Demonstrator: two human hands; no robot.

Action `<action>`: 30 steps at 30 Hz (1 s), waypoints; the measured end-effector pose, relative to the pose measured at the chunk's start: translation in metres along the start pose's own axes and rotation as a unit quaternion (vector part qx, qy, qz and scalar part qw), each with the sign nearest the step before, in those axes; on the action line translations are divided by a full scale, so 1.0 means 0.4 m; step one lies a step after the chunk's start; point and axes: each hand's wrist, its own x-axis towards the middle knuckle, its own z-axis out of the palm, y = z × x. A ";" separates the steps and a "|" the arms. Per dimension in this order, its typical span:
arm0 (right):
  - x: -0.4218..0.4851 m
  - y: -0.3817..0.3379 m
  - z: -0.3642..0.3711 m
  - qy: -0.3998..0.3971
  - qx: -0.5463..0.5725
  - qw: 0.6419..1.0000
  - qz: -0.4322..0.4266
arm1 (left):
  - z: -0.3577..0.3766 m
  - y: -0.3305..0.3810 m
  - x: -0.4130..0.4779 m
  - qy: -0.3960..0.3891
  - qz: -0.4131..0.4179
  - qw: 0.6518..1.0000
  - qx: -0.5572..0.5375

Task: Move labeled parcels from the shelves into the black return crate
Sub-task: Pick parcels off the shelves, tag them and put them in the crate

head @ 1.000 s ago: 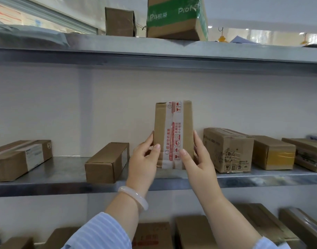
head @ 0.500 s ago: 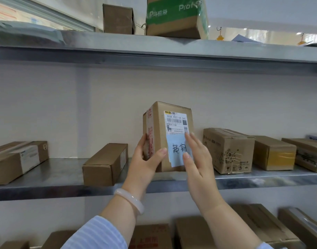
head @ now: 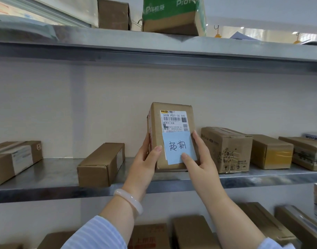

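A small cardboard parcel (head: 156, 133) stands upright over the front of the middle shelf (head: 52, 175). Its face shows a white shipping label and a pale blue note (head: 177, 147) with handwritten characters. My left hand (head: 145, 162) grips the parcel's left side, thumb on the front. My right hand (head: 199, 159) holds its right side, thumb pressing the blue note. The black return crate is out of sight.
Other cardboard boxes lie on the middle shelf: a long one (head: 100, 164) to the left, one at the far left (head: 14, 159), and several to the right (head: 226, 150). More boxes sit on the top shelf (head: 172, 15) and the lower shelf (head: 190, 232).
I have turned the parcel around in both hands: a second ago its taped side faced me, now the labelled face with the blue note does. My right thumb has shifted onto the note.
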 end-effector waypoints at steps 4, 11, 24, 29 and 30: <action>0.001 0.000 0.005 0.008 -0.019 0.999 -0.024 | 0.005 0.008 -0.013 0.013 0.056 0.996 0.061; 0.018 -0.013 0.050 -0.002 -0.014 0.998 -0.056 | -0.058 0.053 -0.008 -0.027 0.094 0.987 0.130; 0.043 -0.078 0.183 -0.064 0.061 0.988 -0.126 | -0.178 0.163 -0.023 0.046 0.157 0.927 0.337; 0.042 -0.108 0.226 -0.147 0.064 0.974 -0.162 | -0.220 0.226 -0.113 0.096 0.117 0.898 0.414; 0.035 -0.110 0.240 -0.171 0.064 0.969 -0.166 | -0.227 0.235 -0.137 0.119 0.106 0.895 0.416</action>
